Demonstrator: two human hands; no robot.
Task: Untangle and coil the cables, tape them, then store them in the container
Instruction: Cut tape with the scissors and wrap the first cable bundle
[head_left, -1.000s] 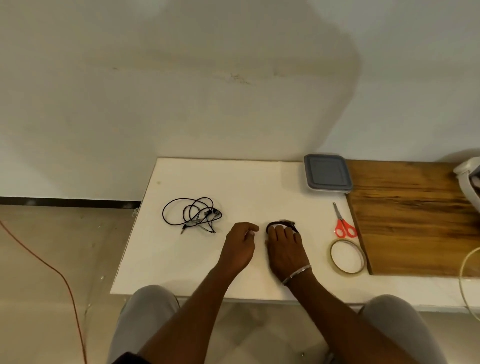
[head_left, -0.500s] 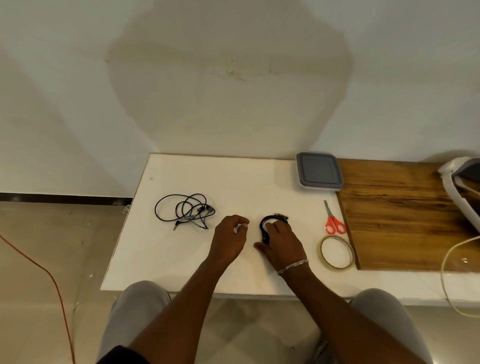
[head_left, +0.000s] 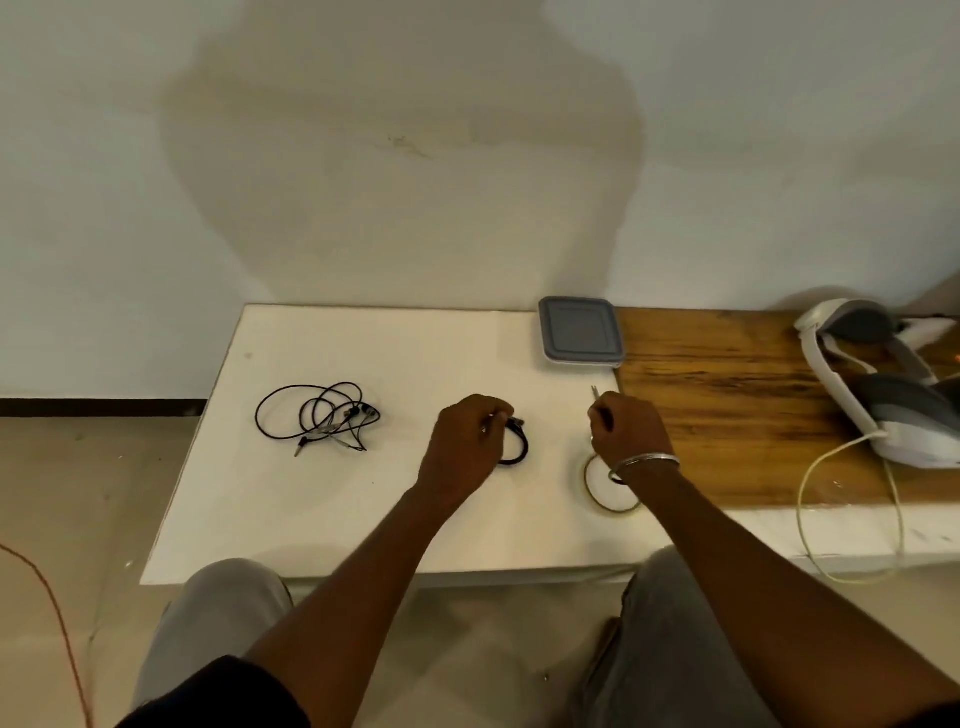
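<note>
Got the left hand (head_left: 470, 441) curled round the coiled black cable (head_left: 523, 444) near the middle of the white table (head_left: 363, 519), pinching it at the top of the loop. Got the right hand (head_left: 626, 428) out at 3 o'clock from that, fingers closed on, by the look of it, the scissors (head_left: 594, 391). Only a metal tip poking out at 12 o'clock from the fist though, so can't swear to the handles. Spotted the tape roll (head_left: 615, 510) just at 6 o'clock of that hand, flat on the table, not picked up. Biggest worry from here: easing off the coil with no tape on it yet and watching it spring loose, meaning winding it all over again. Also pretty fiddly to peel tape with one hand busy with scissors and the other pinning the coil. Could easily end up with tape stuck to itself or to the table. Wouldn't wave that blade tip near the cable jacket either. Then over at 9 o'clock, well apart, the tangled cable (head_left: 317, 418), loops and plugs all in one mess, not started. Would avoid yanking on it, likely to just tighten the knots. As for the container (head_left: 579, 332): parked at 1 o'clock by the wall, grey lid on, so no seeing inside and no saying whether holding anything. Needs that lid off before storing, and no free hand for it right now.
</note>
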